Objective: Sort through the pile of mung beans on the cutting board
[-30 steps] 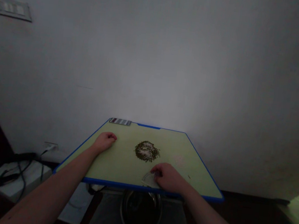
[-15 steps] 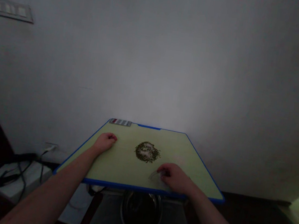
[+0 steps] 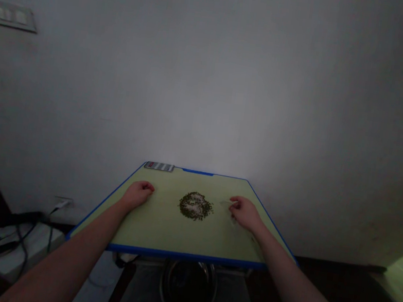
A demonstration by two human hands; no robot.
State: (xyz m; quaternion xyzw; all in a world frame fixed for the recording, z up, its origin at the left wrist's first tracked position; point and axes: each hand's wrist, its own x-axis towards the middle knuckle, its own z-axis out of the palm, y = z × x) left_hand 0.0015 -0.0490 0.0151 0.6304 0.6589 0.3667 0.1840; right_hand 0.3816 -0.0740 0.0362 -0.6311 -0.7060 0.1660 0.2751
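A pile of small dark green-brown grains mixed with white ones (image 3: 195, 206) lies mid-board on a pale yellow-green tabletop with a blue rim (image 3: 154, 233). Left of the pile, my left hand (image 3: 138, 194) rests on the tabletop, its fingers loosely curled and nothing visible in them. My right hand (image 3: 244, 212) is to the right of the pile, thumb and fingers pinched on a thin clear object (image 3: 225, 202). That object is see-through and faint, so its kind cannot be made out.
A phone-like flat thing (image 3: 159, 166) lies at the table's far left corner, near the wall. Below the front edge stands a round metal pot (image 3: 161, 288). Cables (image 3: 21, 241) and a plug are at the lower left. A switch panel (image 3: 11, 16) is on the wall.
My right hand has moved away from me and slightly right, from near the front edge to beside the pile, with the clear object. My left hand stays in place; the view has shifted slightly.
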